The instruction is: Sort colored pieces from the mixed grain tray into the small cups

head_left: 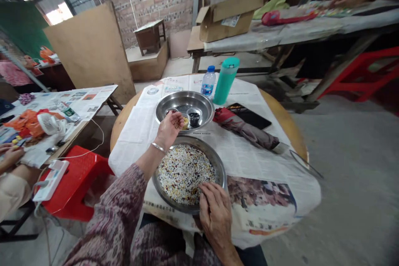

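My left hand (171,129), with a silver bangle at the wrist, is over the near side of a steel basin (160,120). Its fingers are curled, and small dark red pieces seem to lie in them. Close by in that basin are a clear cup of black pieces (194,119) and a cup of yellow pieces (185,123), partly hidden by the hand. Nearer me, a second steel basin (220,170) holds a mix of small white, yellow, red and black bead-like pieces (183,170). My right hand (215,210) rests over its near right rim, fingertips drawn together at the pieces.
A newspaper-covered round table (249,162) carries a water bottle (208,81), a green flask (226,81), a folded umbrella (246,131) and a dark phone-like slab (251,116). Left are a red stool (77,174), a power strip (51,181) and another person's hand (11,153).
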The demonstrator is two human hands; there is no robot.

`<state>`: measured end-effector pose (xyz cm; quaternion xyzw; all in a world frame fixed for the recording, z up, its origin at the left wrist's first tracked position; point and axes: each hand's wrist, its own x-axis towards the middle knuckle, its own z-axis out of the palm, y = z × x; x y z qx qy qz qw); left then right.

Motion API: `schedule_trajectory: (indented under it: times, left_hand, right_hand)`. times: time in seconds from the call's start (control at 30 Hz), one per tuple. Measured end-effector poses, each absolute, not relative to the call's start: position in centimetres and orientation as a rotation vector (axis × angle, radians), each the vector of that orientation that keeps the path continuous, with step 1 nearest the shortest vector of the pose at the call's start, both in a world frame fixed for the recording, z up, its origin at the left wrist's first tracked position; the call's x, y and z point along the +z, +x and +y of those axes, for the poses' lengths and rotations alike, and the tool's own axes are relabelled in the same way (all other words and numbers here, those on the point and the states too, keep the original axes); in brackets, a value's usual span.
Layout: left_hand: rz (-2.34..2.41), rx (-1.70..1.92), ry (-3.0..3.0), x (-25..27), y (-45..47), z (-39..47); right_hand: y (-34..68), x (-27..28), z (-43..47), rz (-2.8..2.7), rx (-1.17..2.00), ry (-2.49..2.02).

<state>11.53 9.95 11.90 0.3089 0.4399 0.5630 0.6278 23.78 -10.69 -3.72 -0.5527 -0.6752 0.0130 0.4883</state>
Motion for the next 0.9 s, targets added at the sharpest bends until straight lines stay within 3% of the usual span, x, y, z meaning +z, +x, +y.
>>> schedule_trajectory:
  times: [0.3,0.7,0.9]
  left_hand:
    - [1.108,1.183,1.288,10.3,12.7,15.6]
    - [1.001,1.099,1.292,9.6,11.9,15.6]
    - [0.954,1.281,1.359,9.7,11.6,13.5]
  right_hand:
    - [23.8,-3.9,-10.6,-1.645,-0.015,-1.328]
    - [23.8,-3.7,-10.7,-1.652,0.001,-1.342]
    - [23.8,-3.1,-10.8,-1.642,0.056,-1.350]
